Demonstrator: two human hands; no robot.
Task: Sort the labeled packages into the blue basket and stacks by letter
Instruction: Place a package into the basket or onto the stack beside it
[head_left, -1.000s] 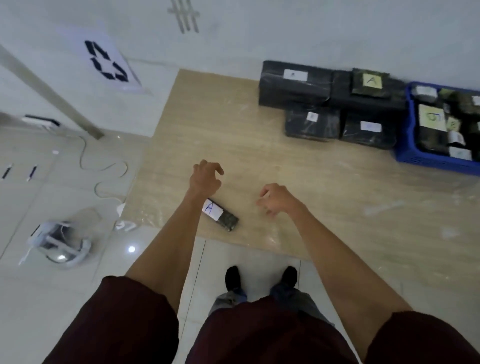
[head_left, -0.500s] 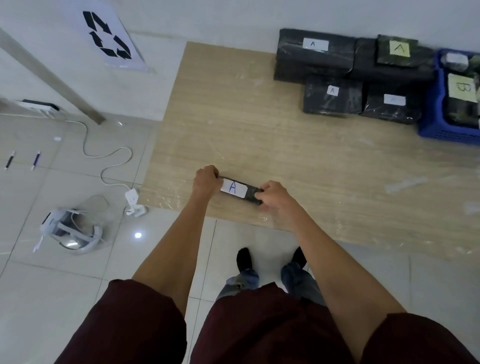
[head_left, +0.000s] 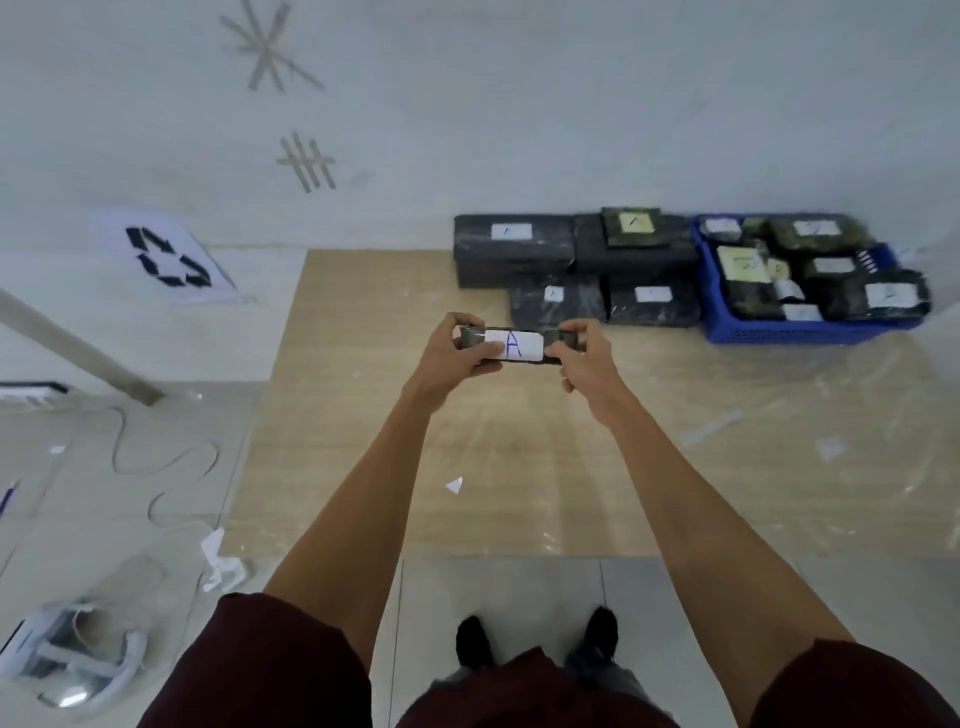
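Observation:
A small dark package (head_left: 514, 344) with a white label marked "A" is held up in the air between both hands. My left hand (head_left: 457, 353) grips its left end and my right hand (head_left: 582, 358) pinches its right end. Behind it, against the wall, lies a stack of black packages with "A" labels (head_left: 576, 265). To the right stands the blue basket (head_left: 810, 330), holding several labeled packages.
A wooden board (head_left: 519, 441) covers the floor under the hands and the stacks. A white cable (head_left: 156, 467) and a headset (head_left: 78, 660) lie on the tiles at the left. A recycling sign (head_left: 166, 257) leans on the wall.
Both hands took hold of the "A" package lying on the board and lifted it up and forward toward the stacks. My view tilted up.

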